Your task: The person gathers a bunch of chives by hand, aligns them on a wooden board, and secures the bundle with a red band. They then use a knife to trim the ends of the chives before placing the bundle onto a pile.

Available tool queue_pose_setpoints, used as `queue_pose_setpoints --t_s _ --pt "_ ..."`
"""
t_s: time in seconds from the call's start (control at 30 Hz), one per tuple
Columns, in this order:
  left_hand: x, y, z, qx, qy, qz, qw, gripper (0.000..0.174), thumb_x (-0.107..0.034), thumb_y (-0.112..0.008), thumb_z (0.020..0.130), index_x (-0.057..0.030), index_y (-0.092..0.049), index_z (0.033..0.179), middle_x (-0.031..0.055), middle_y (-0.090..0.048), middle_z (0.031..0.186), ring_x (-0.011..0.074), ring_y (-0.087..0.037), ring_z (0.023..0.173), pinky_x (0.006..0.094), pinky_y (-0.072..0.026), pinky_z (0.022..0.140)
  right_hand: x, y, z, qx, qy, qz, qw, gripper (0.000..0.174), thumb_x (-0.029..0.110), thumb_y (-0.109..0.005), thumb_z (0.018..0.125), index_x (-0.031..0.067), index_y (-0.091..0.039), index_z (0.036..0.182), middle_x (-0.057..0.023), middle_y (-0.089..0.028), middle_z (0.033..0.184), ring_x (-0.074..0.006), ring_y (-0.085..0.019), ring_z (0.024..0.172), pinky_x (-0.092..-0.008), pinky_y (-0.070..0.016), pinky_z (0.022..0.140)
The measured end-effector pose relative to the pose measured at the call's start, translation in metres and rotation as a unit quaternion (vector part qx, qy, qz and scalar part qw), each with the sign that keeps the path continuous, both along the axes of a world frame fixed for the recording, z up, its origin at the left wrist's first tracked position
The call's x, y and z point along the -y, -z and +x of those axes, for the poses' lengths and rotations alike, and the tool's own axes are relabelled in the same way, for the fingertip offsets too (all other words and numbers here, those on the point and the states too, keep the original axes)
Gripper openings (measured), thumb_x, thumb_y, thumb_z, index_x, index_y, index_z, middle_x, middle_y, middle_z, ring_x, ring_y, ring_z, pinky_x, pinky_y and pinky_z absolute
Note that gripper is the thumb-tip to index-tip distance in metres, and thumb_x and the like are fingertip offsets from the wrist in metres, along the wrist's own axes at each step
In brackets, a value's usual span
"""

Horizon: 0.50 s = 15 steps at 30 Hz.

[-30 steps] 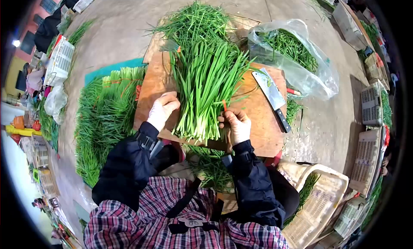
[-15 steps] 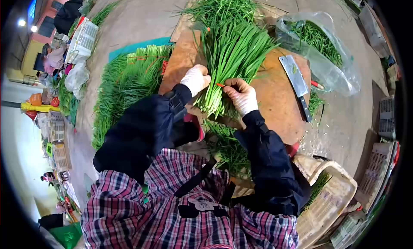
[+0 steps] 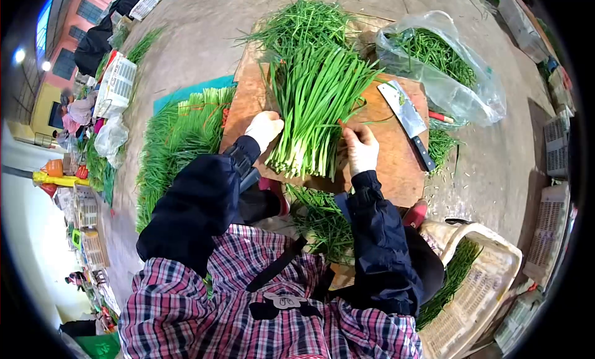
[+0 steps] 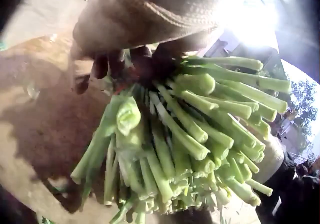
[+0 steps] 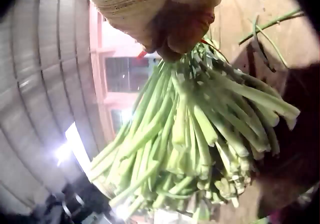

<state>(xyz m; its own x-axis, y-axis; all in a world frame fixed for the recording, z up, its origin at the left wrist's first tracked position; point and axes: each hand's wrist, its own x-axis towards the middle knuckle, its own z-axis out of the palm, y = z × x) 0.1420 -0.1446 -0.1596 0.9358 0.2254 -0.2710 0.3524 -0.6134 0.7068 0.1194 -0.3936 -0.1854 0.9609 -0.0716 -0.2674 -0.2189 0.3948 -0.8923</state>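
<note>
A thick bunch of green chives [image 3: 313,114] lies on the wooden board [image 3: 396,142], its pale cut ends toward the person. My left hand [image 3: 265,129] grips the bunch's left side; in the left wrist view, its curled fingers [image 4: 102,66] are beside a bit of red tie [image 4: 129,78] above the fanned stem ends. On the opposite side, my right hand [image 3: 362,147] pinches the red tie [image 3: 341,123] between thumb and fingers. Close up in the right wrist view, red tie ends [image 5: 142,54] show at the fingertips. The bunch's underside is hidden.
A cleaver [image 3: 406,120] lies at the board's right, beside a clear plastic bag [image 3: 489,105] of greens. Loose greens [image 3: 310,24] are heaped behind. Tied bunches [image 3: 186,136] lie on a green sheet to the left. A white plastic basket [image 3: 489,297] stands at the lower right.
The head view has shifted. My right hand moved inward over the stems with the red tie, then back out to the bunch's right side. My left hand has closed in on the left side.
</note>
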Motion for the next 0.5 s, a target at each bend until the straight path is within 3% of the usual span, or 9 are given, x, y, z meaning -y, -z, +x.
queue_pose_setpoints --t_s 0.07,0.13,0.17,0.27,0.3,0.4,0.47,0.5 --pt "-0.002 0.003 -0.002 -0.006 -0.030 -0.063 0.998 0.036 -0.016 -0.059 0.083 0.0055 -0.059 0.111 0.0172 -0.065 0.105 0.0264 -0.060 0.099 0.0344 -0.0452 0.086 0.013 -0.008 -0.008 -0.073 0.069 0.072 0.992 0.013 0.008 -0.062 0.084 0.0008 -0.057 0.095 -0.0064 -0.060 0.076 -0.0128 -0.055 0.058 -0.0279 -0.0473 0.053" --pt "-0.003 0.002 -0.002 -0.013 -0.042 -0.089 0.995 0.034 -0.016 -0.061 0.082 0.0059 -0.060 0.107 0.0169 -0.065 0.102 0.0250 -0.060 0.097 0.0335 -0.0456 0.085 0.020 0.017 -0.012 -0.050 0.142 0.157 0.976 0.012 0.009 -0.061 0.085 0.0020 -0.056 0.094 -0.0073 -0.060 0.076 -0.0150 -0.056 0.056 -0.0278 -0.0470 0.051" --pt "-0.008 -0.003 -0.004 -0.025 0.014 -0.064 0.998 0.033 -0.017 -0.062 0.081 0.0062 -0.061 0.105 0.0164 -0.065 0.101 0.0249 -0.060 0.095 0.0336 -0.0458 0.084 0.023 0.023 -0.017 -0.086 0.150 0.139 0.975 0.011 0.010 -0.061 0.086 0.0030 -0.056 0.093 -0.0072 -0.059 0.074 -0.0154 -0.057 0.057 -0.0270 -0.0471 0.050" --pt "-0.007 0.003 -0.006 0.010 -0.009 -0.022 1.000 0.029 -0.019 -0.062 0.080 0.0023 -0.065 0.100 0.0169 -0.066 0.095 0.0282 -0.062 0.089 0.0348 -0.0462 0.082 0.020 0.022 -0.026 -0.090 0.172 0.153 0.969 0.010 0.012 -0.060 0.087 0.0055 -0.056 0.093 -0.0046 -0.060 0.075 -0.0137 -0.057 0.057 -0.0258 -0.0468 0.049" --pt "-0.006 0.002 -0.002 0.005 -0.015 -0.038 0.999 0.023 -0.018 -0.062 0.078 -0.0003 -0.067 0.092 0.0186 -0.064 0.103 0.0324 -0.059 0.097 0.0372 -0.0451 0.086 0.019 0.024 -0.027 -0.081 0.157 0.136 0.975 0.010 0.012 -0.061 0.087 0.0060 -0.056 0.093 -0.0042 -0.060 0.075 -0.0134 -0.057 0.057 -0.0254 -0.0466 0.049" --pt "-0.004 -0.007 -0.010 0.169 0.123 0.198 0.958 0.019 -0.012 -0.062 0.076 -0.0012 -0.065 0.092 0.0174 -0.060 0.114 0.0318 -0.055 0.106 0.0386 -0.0423 0.092 0.022 0.029 -0.028 -0.074 0.129 0.085 0.985 0.010 0.013 -0.062 0.087 0.0072 -0.056 0.092 -0.0036 -0.061 0.074 -0.0120 -0.057 0.057 -0.0240 -0.0457 0.048" --pt "-0.003 -0.013 -0.011 0.227 0.151 0.199 0.941 0.007 -0.010 -0.060 0.072 -0.0028 -0.060 0.071 0.0154 -0.047 0.132 0.0406 -0.039 0.122 0.0410 -0.0368 0.099 0.022 0.034 -0.024 -0.042 0.118 0.108 0.986 0.011 0.014 -0.062 0.087 0.0071 -0.055 0.091 -0.0038 -0.062 0.074 -0.0118 -0.057 0.056 -0.0237 -0.0445 0.046" --pt "-0.001 -0.016 -0.011 0.223 0.152 0.216 0.938 0.007 -0.009 -0.060 0.072 -0.0028 -0.059 0.069 0.0148 -0.044 0.136 0.0418 -0.035 0.125 0.0414 -0.0339 0.102 0.024 0.042 -0.022 -0.023 0.122 0.035 0.992 0.013 0.015 -0.063 0.087 0.0064 -0.054 0.091 -0.0040 -0.062 0.073 -0.0123 -0.059 0.057 -0.0243 -0.0451 0.046"
